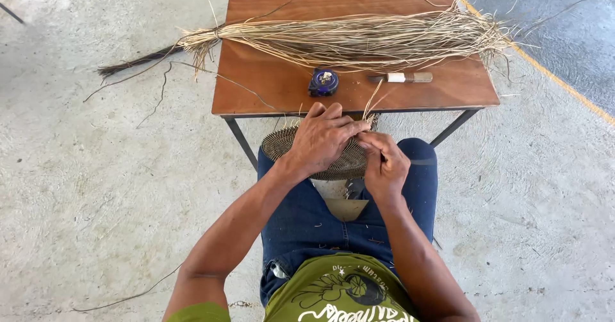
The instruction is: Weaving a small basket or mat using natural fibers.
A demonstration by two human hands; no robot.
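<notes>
Woven disc (291,144), round and dark, sits on the person's lap just below the near edge of the table, resting over blue jeans (301,223). Left hand (323,137) lies flat across the top of it, fingers curled down and pressing on the coiled weave, thumb towards the right. Right hand (384,162) is right beside it, fingers pinched shut on a thin pale fibre strand (373,99) at the disc's rim; that strand rises up over the table edge. The two hands touch at the fingertips.

Up on the wooden table (269,85), reddish-brown top on thin dark metal legs, a long bundle of dry straw fibres (359,39) lies across the far half, tied near its left end, with the dark stalk ends hanging off the left side over the floor and the frayed tips spilling past the right corner. Nearer the person, a small blue tape measure (323,82) rests on the board, and just to its right lies a short tool with a pale wrapped handle (407,77).

Concrete floor (96,168), grey and rough, stretches all round, with loose strands scattered on it. A yellow painted line (564,82) runs diagonally at the upper right, darker ground beyond it. Green printed shirt (339,290) at the bottom edge.
</notes>
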